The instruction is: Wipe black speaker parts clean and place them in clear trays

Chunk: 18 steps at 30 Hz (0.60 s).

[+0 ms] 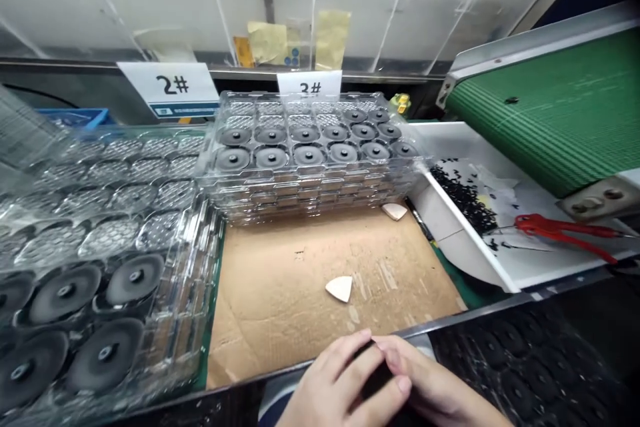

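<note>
At the front edge of the bench, my left hand [335, 383] and my right hand [433, 377] meet with their fingers curled around the same spot. A dark patch shows between the fingers, but what they hold, if anything, is mostly hidden. Just beyond them, a small white rounded-triangle piece [341, 288] lies on a cardboard sheet [265, 293]. Further back stands a stack of clear plastic trays [305, 180], its top tray partly filled with round black parts [307, 155]. Another clear tray stack [173, 300] at the left carries larger-looking black round parts [105, 352] in its near rows.
A second white piece [395, 211] lies near the back. At the right, a white bin [465, 257] holds small black pieces [465, 200] and red-handled pliers [560, 227]. A green conveyor belt [550, 107] slopes above it. Number signs "2#" [173, 88] and "3#" [310, 84] stand behind.
</note>
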Motion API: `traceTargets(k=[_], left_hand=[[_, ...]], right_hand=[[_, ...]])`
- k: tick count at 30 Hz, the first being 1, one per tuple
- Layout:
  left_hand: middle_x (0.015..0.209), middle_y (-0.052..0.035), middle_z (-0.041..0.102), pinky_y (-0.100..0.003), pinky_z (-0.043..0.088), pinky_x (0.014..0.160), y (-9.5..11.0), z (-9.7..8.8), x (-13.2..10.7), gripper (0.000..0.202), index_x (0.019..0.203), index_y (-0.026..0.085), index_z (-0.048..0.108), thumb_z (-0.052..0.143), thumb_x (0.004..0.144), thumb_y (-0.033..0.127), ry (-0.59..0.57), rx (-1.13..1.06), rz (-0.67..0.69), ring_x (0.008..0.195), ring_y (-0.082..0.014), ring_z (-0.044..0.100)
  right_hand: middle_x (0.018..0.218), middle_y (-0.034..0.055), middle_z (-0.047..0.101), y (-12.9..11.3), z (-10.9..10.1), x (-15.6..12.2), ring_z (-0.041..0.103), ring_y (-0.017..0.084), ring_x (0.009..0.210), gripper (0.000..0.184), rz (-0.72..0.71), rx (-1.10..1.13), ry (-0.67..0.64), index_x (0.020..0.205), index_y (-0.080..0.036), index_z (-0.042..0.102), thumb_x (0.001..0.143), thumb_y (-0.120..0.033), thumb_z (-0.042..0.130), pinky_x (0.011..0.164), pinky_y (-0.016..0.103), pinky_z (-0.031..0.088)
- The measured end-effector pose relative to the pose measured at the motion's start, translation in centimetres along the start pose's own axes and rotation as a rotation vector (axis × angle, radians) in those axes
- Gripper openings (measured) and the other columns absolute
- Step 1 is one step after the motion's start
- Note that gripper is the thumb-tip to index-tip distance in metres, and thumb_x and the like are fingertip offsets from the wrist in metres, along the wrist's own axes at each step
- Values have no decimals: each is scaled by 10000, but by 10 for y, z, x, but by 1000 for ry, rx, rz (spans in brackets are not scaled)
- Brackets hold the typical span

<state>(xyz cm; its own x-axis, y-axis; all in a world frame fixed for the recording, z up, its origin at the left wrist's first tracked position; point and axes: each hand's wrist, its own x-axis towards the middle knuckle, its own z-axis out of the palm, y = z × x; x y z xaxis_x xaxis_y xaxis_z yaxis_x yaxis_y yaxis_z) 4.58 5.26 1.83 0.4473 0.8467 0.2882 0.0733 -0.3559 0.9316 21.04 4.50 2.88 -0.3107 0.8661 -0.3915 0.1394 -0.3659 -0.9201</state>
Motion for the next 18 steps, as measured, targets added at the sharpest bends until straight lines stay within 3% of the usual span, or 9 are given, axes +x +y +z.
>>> traceTargets(k=[2,4,6,8,10,13,16,18], left_hand=[[1147,-74,709,-452,373,1038,-4,-5,-8,370,1101,359,672,626,804,143,118,-61,-101,1177,-271,581],[1196,-65,688,-429,377,1051,-10,-13,-15,485,1127,350,664,752,690,158,305,-260,-333,1190,-268,571],[1228,-53,673,-381,442,1003,-17,-23,-19,593,1163,358,636,820,611,250,470,-600,-576,1169,-260,589],[1207,-54,682,-339,491,938,-24,-35,-22,568,1158,337,634,798,617,388,562,-977,-707,1117,-250,624],[1128,-53,714,-311,504,916,-29,-45,-26,533,1099,292,671,791,602,442,620,-1212,-729,1064,-241,653],[1081,-52,722,-305,501,922,-33,-52,-30,520,1047,252,696,827,563,389,664,-1297,-714,1019,-233,670],[1161,-67,685,-348,474,966,-31,-53,-28,563,1074,247,684,841,548,369,648,-1286,-707,1017,-245,666],[1200,-74,661,-369,445,999,-28,-51,-24,632,1113,247,662,854,523,374,630,-1261,-716,1044,-255,649]], right_hand=[[749,81,666,-3,-1,9,669,208,691,736,-38,-184,31,965,-181,723,855,-733,249,727,359,539],[794,71,657,-1,-6,24,647,194,638,620,-52,-284,96,1079,-201,684,882,-665,323,716,375,538],[959,96,629,9,-13,43,638,207,685,508,-73,-405,218,1190,-219,618,875,-576,442,768,431,522],[1136,144,552,25,-15,61,629,236,764,432,-97,-513,332,1178,-210,612,843,-472,535,824,489,493],[1198,165,515,44,-11,72,625,253,801,341,-141,-580,383,1098,-197,637,839,-395,538,823,499,492],[1059,122,614,58,-4,77,627,257,865,250,-240,-623,359,1040,-227,644,873,-315,479,805,447,509],[817,61,675,38,1,78,635,230,752,189,-312,-643,293,955,-240,671,854,-297,522,693,374,524],[798,44,685,10,9,78,620,198,671,188,-338,-643,270,962,-234,676,849,-307,544,608,325,506]])
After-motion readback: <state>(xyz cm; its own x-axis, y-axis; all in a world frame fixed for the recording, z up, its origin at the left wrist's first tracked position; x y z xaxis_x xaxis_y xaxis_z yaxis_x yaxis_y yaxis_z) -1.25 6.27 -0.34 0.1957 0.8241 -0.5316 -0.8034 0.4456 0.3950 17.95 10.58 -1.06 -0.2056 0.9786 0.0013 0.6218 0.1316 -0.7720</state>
